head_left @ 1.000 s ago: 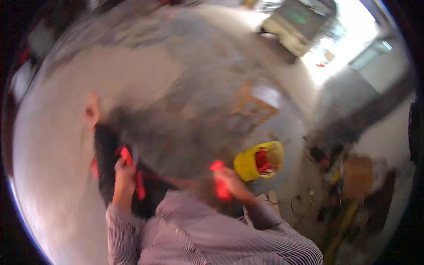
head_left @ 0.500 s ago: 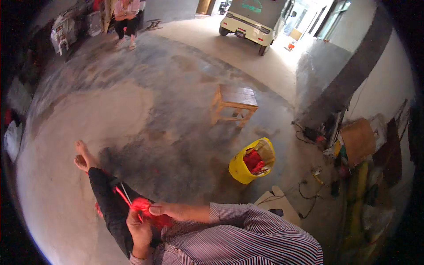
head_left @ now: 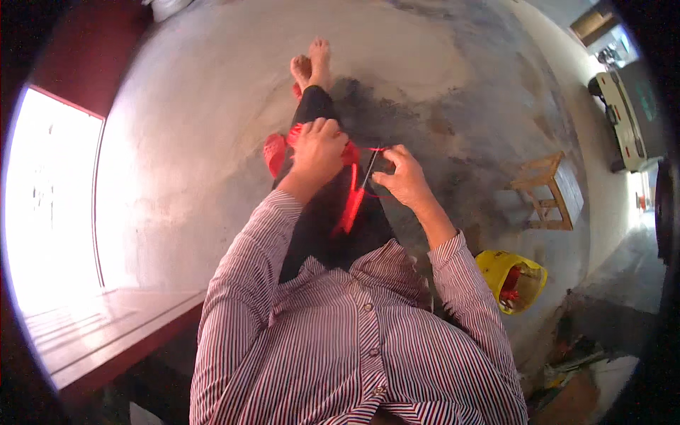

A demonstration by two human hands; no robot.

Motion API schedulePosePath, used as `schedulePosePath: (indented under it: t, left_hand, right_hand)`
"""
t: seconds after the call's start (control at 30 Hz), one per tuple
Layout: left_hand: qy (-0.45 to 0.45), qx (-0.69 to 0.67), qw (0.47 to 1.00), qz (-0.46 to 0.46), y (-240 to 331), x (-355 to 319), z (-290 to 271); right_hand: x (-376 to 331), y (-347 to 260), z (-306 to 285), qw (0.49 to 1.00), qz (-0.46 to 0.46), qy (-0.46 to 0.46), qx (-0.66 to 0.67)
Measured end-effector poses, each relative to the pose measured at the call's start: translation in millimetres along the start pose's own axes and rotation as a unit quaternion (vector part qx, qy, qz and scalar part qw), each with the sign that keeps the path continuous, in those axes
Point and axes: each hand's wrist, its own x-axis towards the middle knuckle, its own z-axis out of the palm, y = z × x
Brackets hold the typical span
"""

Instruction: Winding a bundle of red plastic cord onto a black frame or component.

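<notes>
A bundle of red cord (head_left: 348, 152) is held over the lap, clenched under the left hand (head_left: 316, 147), while a thin dark needle-like tool (head_left: 370, 168) is pinched in the right hand (head_left: 405, 176). A stitching or knotting pass is judged to be underway. A steady pull on the strand (head_left: 351, 202) is called for next.

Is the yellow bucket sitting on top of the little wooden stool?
No, the yellow bucket stands on the concrete floor, apart from the wooden stool.
</notes>
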Motion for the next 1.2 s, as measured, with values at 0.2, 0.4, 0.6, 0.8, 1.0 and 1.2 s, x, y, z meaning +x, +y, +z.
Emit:
schedulePosePath:
  t: [0.2, 0.4, 0.6, 0.8, 1.0, 1.2]
  left_hand:
    - [-0.017, -0.280, 0.952, -0.126, 25, -19, 27]
    - [0.132, -0.272, 0.934, -0.191, 27, -46, 33]
    - [-0.055, -0.420, 0.823, -0.378, 42, -47, 46]
    - [0.037, -0.323, 0.906, -0.270, 37, -37, 35]
    - [0.040, -0.236, 0.968, -0.073, 37, -31, 24]
    - [0.154, -0.240, 0.938, -0.195, 52, -45, 41]
  right_hand:
    - [-4, 17, 20, 0.991, -0.020, 0.031, -0.127]
    - [-21, 33, 15, 0.982, -0.090, 0.161, -0.029]
    - [-16, 27, 19, 0.995, 0.046, 0.035, 0.078]
    - [-2, 28, 37, 0.988, 0.041, 0.106, 0.106]
    - [-1, 45, 45, 0.953, 0.122, 0.053, 0.271]
    - [-35, 45, 22, 0.743, 0.287, 0.149, 0.586]
